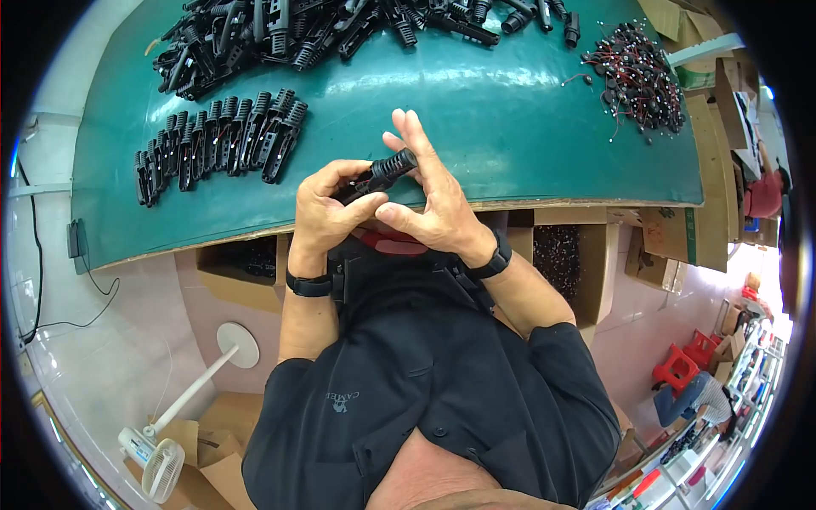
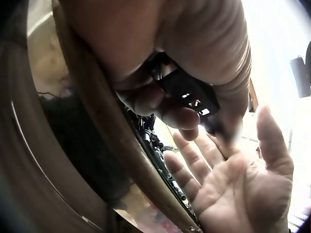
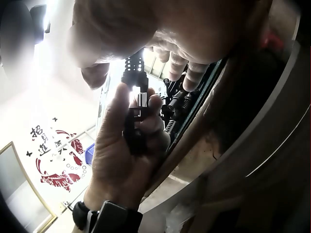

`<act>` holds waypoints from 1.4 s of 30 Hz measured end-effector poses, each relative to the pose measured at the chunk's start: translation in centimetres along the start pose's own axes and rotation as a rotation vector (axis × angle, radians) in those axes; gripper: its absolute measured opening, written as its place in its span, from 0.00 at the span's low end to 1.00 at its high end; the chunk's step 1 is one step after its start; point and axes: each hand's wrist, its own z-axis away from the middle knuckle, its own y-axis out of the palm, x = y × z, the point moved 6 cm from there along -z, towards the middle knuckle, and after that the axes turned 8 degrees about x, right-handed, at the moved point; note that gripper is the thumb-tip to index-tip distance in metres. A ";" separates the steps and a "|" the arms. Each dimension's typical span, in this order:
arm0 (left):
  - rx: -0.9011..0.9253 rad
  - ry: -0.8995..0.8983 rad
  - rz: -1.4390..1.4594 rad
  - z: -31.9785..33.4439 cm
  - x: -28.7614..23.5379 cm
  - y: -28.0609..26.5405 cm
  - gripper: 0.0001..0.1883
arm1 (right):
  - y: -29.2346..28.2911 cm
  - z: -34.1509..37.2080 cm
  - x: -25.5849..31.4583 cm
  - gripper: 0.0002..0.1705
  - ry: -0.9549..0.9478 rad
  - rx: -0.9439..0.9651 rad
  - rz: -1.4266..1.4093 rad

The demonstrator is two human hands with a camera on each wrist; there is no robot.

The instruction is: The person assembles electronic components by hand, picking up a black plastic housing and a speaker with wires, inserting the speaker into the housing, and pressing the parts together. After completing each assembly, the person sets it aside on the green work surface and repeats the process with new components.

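Note:
My left hand [image 1: 325, 211] grips a black plastic part with a ribbed, spring-like end [image 1: 393, 167], held just over the table's near edge. Its ribbed end points up and to the right, toward my right hand [image 1: 444, 206]. That hand is spread with straight fingers, the palm beside the ribbed end and the thumb toward the left thumb. Small square slots show in the black part [image 2: 194, 99] in the left wrist view, where the left fingers cover much of it. In the right wrist view, the left hand [image 3: 114, 150] holds its lower end.
A row of similar black parts [image 1: 225, 136] lies on the green table [image 1: 459, 110] at left, with a larger heap [image 1: 246, 38] behind. Small round pieces with red and black wires [image 1: 633, 81] are piled at right. Open cardboard boxes [image 1: 599, 276] stand beneath the table edge.

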 end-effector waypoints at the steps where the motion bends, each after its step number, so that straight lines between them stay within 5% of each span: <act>1: 0.006 -0.009 0.012 0.0 0.2 0.0 0.20 | -0.1 0.0 0.1 0.68 -0.001 -0.010 -0.001; 4: 0.012 -0.015 0.014 0.0 0.5 0.1 0.21 | -0.2 -0.1 1.0 0.69 -0.099 -0.021 0.213; 14: -0.016 -0.009 0.004 -0.2 0.0 0.5 0.22 | -0.5 0.2 0.8 0.63 -0.080 -0.031 0.267; 17: -0.028 0.004 -0.203 -0.1 -0.7 -0.1 0.22 | -0.5 0.0 0.1 0.58 0.019 -0.013 0.140; 21: -0.226 0.137 -0.757 -0.6 -2.5 -1.9 0.23 | -2.0 -0.1 0.1 0.48 0.094 -0.070 0.289; 24: -0.294 0.111 -0.875 -0.5 -2.3 -2.8 0.25 | -2.1 -0.1 -0.1 0.39 0.137 -0.062 0.329; 42: -0.559 0.069 -1.000 1.5 -1.7 -6.0 0.26 | 4.3 -8.8 -2.0 0.41 -0.043 0.321 0.843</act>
